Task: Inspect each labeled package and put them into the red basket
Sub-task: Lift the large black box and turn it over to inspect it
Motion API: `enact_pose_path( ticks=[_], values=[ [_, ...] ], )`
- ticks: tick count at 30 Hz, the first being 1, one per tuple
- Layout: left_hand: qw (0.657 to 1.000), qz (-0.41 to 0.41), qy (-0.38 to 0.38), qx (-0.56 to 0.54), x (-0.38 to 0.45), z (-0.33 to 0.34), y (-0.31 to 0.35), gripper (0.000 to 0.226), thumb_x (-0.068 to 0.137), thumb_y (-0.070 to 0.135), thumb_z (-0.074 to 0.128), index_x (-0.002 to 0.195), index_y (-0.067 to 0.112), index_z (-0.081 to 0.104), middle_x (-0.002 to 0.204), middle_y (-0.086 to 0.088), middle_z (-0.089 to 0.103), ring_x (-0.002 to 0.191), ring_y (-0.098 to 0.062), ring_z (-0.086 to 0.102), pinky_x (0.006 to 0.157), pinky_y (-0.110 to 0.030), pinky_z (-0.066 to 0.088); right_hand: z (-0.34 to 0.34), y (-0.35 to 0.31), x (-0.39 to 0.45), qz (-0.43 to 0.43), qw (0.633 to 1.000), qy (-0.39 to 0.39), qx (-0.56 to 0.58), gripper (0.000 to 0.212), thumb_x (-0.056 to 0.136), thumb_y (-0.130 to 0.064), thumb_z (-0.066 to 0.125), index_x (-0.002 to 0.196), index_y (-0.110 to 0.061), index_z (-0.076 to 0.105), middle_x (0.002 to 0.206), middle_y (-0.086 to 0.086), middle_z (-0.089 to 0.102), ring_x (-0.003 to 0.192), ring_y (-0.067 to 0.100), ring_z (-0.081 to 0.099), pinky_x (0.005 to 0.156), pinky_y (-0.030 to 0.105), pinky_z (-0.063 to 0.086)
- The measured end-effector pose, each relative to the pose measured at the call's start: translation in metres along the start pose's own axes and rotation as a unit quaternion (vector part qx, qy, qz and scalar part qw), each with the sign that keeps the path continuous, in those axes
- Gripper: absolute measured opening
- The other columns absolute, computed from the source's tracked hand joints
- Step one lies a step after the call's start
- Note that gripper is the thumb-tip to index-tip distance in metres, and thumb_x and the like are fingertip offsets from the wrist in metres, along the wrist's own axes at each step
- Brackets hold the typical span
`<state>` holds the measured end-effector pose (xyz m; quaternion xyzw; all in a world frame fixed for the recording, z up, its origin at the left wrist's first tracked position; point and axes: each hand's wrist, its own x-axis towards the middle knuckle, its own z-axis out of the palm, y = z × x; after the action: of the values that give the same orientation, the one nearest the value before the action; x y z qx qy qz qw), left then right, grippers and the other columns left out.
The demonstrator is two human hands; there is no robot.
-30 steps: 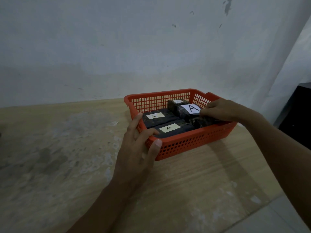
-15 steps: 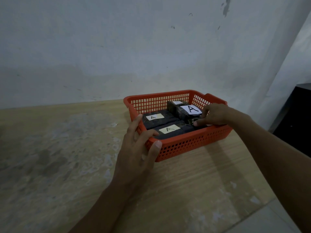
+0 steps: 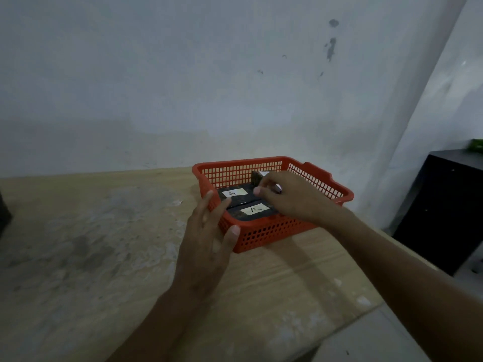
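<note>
The red basket (image 3: 321, 176) stands on the wooden table and holds several black packages with white "A" labels. One package (image 3: 254, 210) lies at the basket's near side and another (image 3: 234, 193) lies behind it on the left. My left hand (image 3: 206, 244) clasps the basket's near left corner, fingers over the rim and thumb on the outer wall. My right hand (image 3: 290, 197) reaches in from the right, its fingers closed around a raised package (image 3: 257, 176) in the middle of the basket. It hides most of that package and its label.
The wooden table (image 3: 91, 244) runs left and toward me, and its right edge falls just past the basket. A black cabinet (image 3: 444, 205) stands at the right with something green (image 3: 477, 145) on top. A pale wall rises close behind the basket.
My right hand has moved left from the basket's right side and now covers the large "A" label. My left hand has kept its hold on the corner.
</note>
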<state>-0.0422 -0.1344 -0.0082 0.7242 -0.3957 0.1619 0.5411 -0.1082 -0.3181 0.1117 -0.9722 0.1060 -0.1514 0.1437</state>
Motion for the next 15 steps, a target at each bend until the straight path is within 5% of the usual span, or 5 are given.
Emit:
enact_pose_path(
  ticks=[5, 12, 15],
  values=[
    [0.999, -0.006, 0.039, 0.014, -0.014, -0.027, 0.004, 0.055, 0.093, 0.061, 0.038, 0.145, 0.043, 0.036, 0.158, 0.018, 0.025, 0.145, -0.001, 0.022, 0.112, -0.036, 0.032, 0.015, -0.056, -0.025, -0.054, 0.999, -0.006, 0.005, 0.027, 0.096, -0.052, 0.052, 0.110, -0.031, 0.061, 0.113, -0.009, 0.056, 0.106, 0.013, 0.057, 0.093, 0.043, 0.053],
    [0.993, -0.013, 0.108, 0.035, -0.042, -0.095, 0.014, 0.052, 0.092, 0.063, 0.036, 0.140, 0.044, 0.041, 0.154, 0.021, 0.028, 0.140, 0.005, 0.027, 0.105, -0.026, 0.030, 0.026, -0.137, -0.051, -0.127, 0.991, -0.033, 0.000, 0.032, 0.100, -0.050, 0.049, 0.119, -0.027, 0.061, 0.132, -0.002, 0.057, 0.115, 0.011, 0.053, 0.104, 0.043, 0.046],
    [0.990, -0.004, 0.129, 0.053, -0.052, -0.131, 0.011, 0.049, 0.094, 0.060, 0.039, 0.139, 0.043, 0.042, 0.153, 0.020, 0.031, 0.141, -0.001, 0.030, 0.106, -0.033, 0.035, 0.036, -0.172, -0.051, -0.148, 0.988, -0.036, -0.002, 0.034, 0.101, -0.051, 0.046, 0.120, -0.027, 0.062, 0.129, -0.004, 0.060, 0.111, 0.006, 0.051, 0.111, 0.041, 0.039]
  ],
)
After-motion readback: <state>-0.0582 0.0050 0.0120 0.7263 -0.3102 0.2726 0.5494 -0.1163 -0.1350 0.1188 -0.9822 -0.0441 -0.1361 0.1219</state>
